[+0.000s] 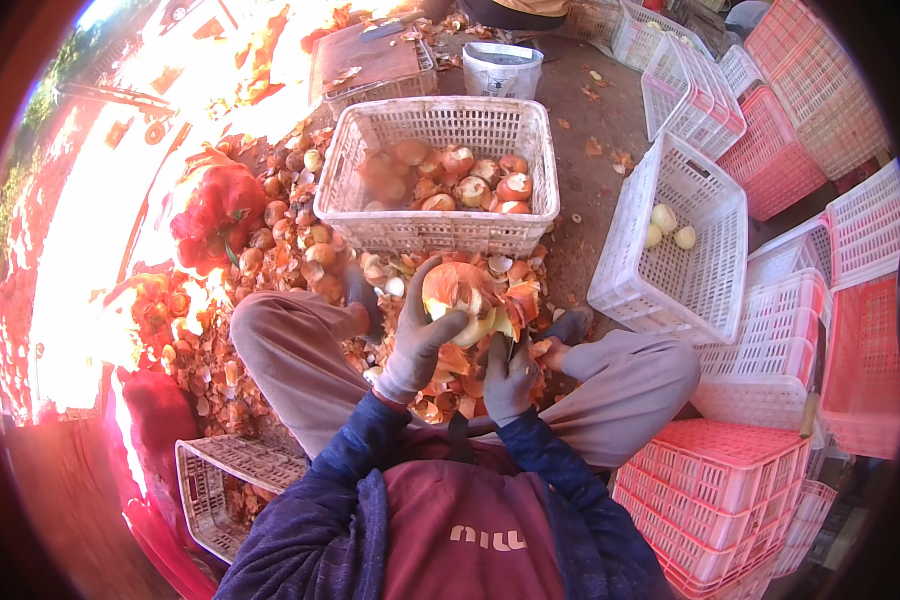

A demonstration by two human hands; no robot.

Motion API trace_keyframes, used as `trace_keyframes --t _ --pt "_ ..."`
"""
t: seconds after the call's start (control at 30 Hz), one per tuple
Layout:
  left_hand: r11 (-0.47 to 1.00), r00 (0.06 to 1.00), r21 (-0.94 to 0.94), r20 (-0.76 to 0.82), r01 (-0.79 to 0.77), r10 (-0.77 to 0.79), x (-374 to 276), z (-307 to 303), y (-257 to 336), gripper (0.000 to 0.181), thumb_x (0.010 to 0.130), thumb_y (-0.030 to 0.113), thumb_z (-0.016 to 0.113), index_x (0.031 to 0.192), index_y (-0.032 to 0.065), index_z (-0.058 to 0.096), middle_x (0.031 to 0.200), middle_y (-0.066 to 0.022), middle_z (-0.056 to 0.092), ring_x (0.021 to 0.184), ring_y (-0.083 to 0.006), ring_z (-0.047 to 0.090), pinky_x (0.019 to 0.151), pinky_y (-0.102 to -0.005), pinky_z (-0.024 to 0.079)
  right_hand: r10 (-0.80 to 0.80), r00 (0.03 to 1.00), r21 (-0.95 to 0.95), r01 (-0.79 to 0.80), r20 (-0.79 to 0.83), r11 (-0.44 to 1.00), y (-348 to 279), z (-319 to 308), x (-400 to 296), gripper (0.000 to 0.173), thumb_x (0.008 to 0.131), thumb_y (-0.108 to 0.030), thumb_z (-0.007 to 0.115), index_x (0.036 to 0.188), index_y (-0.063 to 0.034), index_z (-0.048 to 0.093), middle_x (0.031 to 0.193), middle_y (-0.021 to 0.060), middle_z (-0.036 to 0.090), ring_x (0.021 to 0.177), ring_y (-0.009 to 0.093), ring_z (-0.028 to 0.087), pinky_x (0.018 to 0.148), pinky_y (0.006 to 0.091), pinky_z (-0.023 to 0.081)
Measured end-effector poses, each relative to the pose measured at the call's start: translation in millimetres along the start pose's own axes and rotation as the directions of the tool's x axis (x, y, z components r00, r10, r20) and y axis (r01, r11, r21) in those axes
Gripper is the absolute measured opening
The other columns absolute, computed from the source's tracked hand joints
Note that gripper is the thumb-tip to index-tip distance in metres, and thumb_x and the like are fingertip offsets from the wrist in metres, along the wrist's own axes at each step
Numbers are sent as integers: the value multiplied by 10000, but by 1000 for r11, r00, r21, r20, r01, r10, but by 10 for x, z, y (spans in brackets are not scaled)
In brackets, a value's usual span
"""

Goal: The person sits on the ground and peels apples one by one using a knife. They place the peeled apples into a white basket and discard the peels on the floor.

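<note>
My left hand (415,352), in a grey work glove, grips a large onion (461,294) in front of my lap. Brown-orange skin covers its top, while pale flesh shows on the lower side. A loose flap of dry skin (521,304) hangs off its right side. Close below that flap is my gloved right hand (510,379), its fingers closed around what looks like a small knife (511,345); mostly only a thin dark edge of it shows. Onion peelings (450,375) lie heaped between my legs, beneath both hands.
Ahead stands a white plastic crate (435,229) with several partly peeled onions (472,191). Another crate (667,277), at the right, holds a few peeled onions (664,217). Stacked red crates (712,487) crowd the right side. Red mesh sacks (214,202) and loose onions lie left. A white bucket (501,75) stands beyond.
</note>
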State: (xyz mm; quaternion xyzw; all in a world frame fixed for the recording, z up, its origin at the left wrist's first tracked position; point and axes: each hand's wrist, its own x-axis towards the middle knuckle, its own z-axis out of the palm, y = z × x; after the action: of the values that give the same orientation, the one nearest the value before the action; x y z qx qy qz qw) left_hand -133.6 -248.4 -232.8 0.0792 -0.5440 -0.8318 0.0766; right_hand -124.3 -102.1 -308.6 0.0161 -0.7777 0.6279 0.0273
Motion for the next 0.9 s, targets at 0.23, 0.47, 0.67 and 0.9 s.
trace_keyframes --t 0.23,0.47,0.67,0.9 --pt "967 993 253 119 -9 -21 -80 -112 238 1005 689 156 728 1538 6 211 1569 -178 251 1476 -231 167 1188 -352 118 32 999 -23 -32 25 999 63 -161 99 271 981 -162 543 1132 61 569 558 94 596 488 259 605 481 367 446" --pt "954 944 281 273 105 -184 -193 -297 211 1148 615 43 776 1558 35 122 1525 -130 307 1418 -214 274 1156 -337 218 -260 959 -239 279 109 930 -362 -391 480 367 942 -134 591 1245 72 561 713 227 629 630 363 650 556 383 496" --pt "931 901 344 353 124 -250 -110 -310 259 1079 618 76 819 1521 27 230 1448 -95 404 1328 -184 385 1115 -327 303 -583 793 -330 606 177 724 -620 -390 625 409 843 -91 645 1231 23 587 703 165 637 609 327 639 542 391 477" --pt "927 809 274 464 255 -360 -124 -463 305 985 607 54 846 1460 22 354 1327 -45 539 1194 -135 497 1051 -322 400 -527 809 -263 584 259 768 -841 -291 767 501 799 -60 653 1292 -22 568 865 205 669 760 393 662 640 412 522"
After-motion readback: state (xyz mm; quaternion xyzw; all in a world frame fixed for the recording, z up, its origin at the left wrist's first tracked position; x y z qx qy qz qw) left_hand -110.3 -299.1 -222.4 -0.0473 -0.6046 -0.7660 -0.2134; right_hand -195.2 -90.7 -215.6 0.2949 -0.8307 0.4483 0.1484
